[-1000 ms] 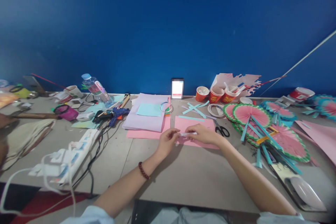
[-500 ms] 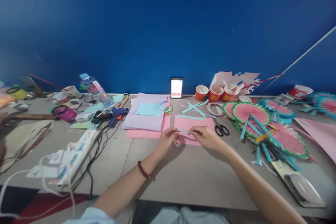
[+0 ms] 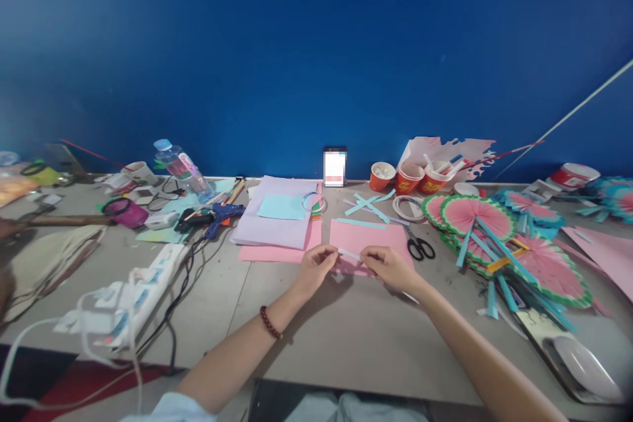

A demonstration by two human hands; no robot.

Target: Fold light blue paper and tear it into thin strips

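Between my two hands a narrow pale paper strip [image 3: 349,254] is stretched nearly level, above the front of a pink paper sheet [image 3: 368,235]. My left hand [image 3: 316,268] pinches its left end between thumb and fingertips. My right hand [image 3: 389,266] pinches the strip farther right, fingers curled. A thin white end sticks out below my right wrist; I cannot tell whether it belongs to the same strip. Black-handled scissors [image 3: 421,248] lie just right of the pink sheet. A light blue paper strip [image 3: 361,223] rests along the sheet's back edge.
Left of my hands are stacked lavender sheets [image 3: 271,232] and a power strip [image 3: 148,290] with cables. Behind stand a phone [image 3: 335,167] and red paper cups [image 3: 382,177]. Watermelon-patterned paper fans [image 3: 477,217] and a mouse [image 3: 583,366] lie right. Another person's hand [image 3: 8,227] shows far left.
My right hand has shifted slightly right and down, with its fingers more curled. More of the pale strip shows between my hands. My left hand has barely moved.
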